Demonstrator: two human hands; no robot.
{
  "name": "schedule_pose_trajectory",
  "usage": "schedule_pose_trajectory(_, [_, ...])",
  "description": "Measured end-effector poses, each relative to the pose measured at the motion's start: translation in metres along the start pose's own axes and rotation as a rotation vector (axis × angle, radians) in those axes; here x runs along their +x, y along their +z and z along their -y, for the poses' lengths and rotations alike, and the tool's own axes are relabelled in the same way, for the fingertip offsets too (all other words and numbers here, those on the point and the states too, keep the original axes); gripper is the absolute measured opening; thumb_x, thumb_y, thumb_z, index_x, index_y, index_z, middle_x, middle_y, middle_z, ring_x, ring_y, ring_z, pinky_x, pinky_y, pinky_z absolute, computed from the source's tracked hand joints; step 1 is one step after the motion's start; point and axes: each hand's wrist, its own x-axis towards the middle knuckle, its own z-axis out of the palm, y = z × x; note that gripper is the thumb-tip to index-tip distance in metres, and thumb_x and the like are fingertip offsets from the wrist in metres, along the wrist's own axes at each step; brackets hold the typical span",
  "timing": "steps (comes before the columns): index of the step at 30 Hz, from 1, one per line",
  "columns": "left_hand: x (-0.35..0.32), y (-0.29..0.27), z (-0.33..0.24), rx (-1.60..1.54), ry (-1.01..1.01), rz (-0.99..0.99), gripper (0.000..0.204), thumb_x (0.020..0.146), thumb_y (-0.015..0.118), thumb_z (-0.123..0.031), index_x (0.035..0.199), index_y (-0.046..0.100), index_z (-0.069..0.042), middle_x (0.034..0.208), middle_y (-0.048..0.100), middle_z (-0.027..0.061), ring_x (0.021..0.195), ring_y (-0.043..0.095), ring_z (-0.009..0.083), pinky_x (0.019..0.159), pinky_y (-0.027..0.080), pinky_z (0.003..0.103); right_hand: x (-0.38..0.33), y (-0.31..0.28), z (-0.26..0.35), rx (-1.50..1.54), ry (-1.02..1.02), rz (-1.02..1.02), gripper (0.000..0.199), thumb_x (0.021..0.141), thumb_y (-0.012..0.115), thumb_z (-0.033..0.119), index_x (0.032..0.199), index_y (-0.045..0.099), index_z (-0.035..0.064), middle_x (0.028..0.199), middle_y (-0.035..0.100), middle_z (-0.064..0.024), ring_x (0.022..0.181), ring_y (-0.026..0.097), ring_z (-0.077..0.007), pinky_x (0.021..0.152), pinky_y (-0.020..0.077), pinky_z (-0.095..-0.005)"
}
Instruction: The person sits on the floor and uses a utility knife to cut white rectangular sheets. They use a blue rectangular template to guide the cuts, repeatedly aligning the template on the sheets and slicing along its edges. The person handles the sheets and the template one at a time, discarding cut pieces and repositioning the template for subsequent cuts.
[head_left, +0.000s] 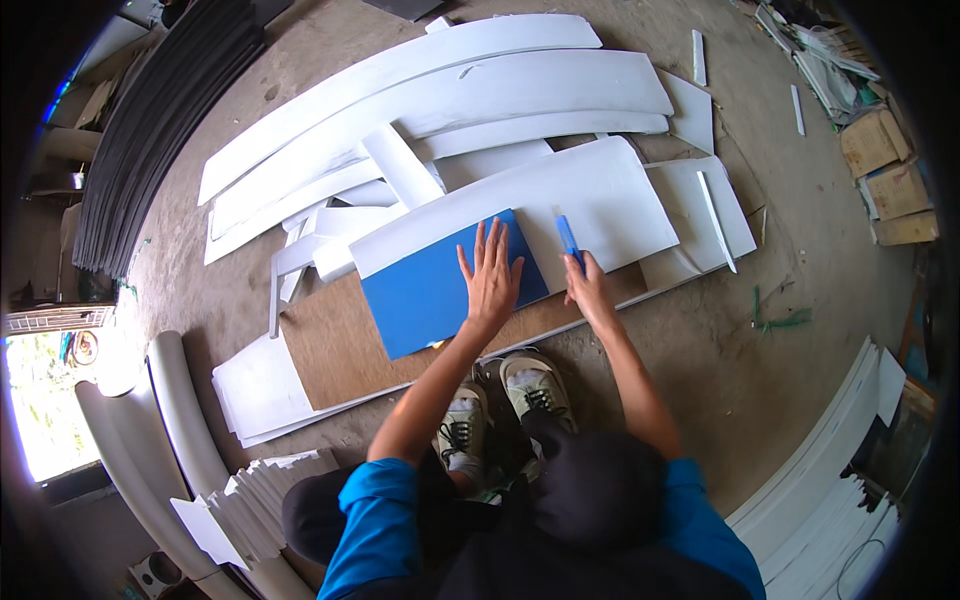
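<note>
My left hand (492, 280) lies flat with spread fingers on a blue rectangular panel (415, 300), near its right end. Wrapped round a blue utility knife (566, 233) is my right hand (590, 285), just right of the panel; the knife's tip points away from me over a white sheet (600, 190). The blue panel rests partly on that white sheet and partly on a brown board (325, 345). Whether the blade touches the sheet I cannot tell.
Long white strips (440, 90) are piled beyond the sheet. Black strips (160, 130) stack at the far left, near grey rolls (180, 400). White panels (265, 500) stand by my left knee. More white lengths (820, 450) lie right, with cardboard boxes (885, 165) farther off.
</note>
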Motion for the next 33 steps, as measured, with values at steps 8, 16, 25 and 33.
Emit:
schedule_pose_trajectory(8, [0.001, 0.014, -0.008, 0.077, -0.114, -0.039, 0.054, 0.085, 0.045, -0.027, 0.133, 0.030, -0.008, 0.139, 0.027, 0.0049, 0.132, 0.017, 0.0211, 0.104, 0.004, 0.053, 0.015, 0.017, 0.017, 0.505, 0.153, 0.309, 0.022, 0.090, 0.046, 0.024, 0.102, 0.049, 0.0051, 0.065, 0.050, -0.0010, 0.060, 0.050, -0.0086, 0.058, 0.0440, -0.0262])
schedule_pose_trajectory(16, [0.003, 0.013, -0.008, 0.061, -0.118, -0.050, 0.054, 0.084, 0.045, -0.027, 0.133, 0.031, -0.009, 0.139, 0.028, 0.0046, 0.132, 0.018, 0.0209, 0.104, 0.004, 0.053, 0.029, 0.014, 0.000, 0.122, 0.099, 0.158, 0.031, 0.088, 0.048, 0.035, 0.083, 0.050, 0.0040, 0.049, 0.046, -0.0016, 0.040, 0.046, -0.0137, 0.044, 0.0430, -0.0280])
schedule_pose_trajectory(25, [0.004, 0.014, -0.010, 0.072, -0.121, -0.050, 0.051, 0.084, 0.047, -0.025, 0.132, 0.033, -0.015, 0.139, 0.028, 0.0041, 0.132, 0.018, 0.0220, 0.104, 0.004, 0.053, 0.037, 0.033, 0.011, -1.122, -0.394, -0.165, 0.024, 0.089, 0.041, 0.025, 0.096, 0.046, 0.0021, 0.058, 0.059, -0.0171, 0.055, 0.060, -0.0347, 0.047, 0.0476, -0.0440])
schedule_pose_trajectory(33, [0.003, 0.011, -0.011, 0.054, -0.131, -0.052, 0.052, 0.083, 0.047, -0.025, 0.132, 0.032, -0.016, 0.138, 0.029, 0.0040, 0.132, 0.018, 0.0221, 0.104, 0.005, 0.053, 0.045, 0.022, 0.002, -0.640, -0.275, -0.119, 0.028, 0.089, 0.042, 0.029, 0.095, 0.048, 0.0022, 0.069, 0.058, -0.0241, 0.071, 0.056, -0.0426, 0.061, 0.0442, -0.0475])
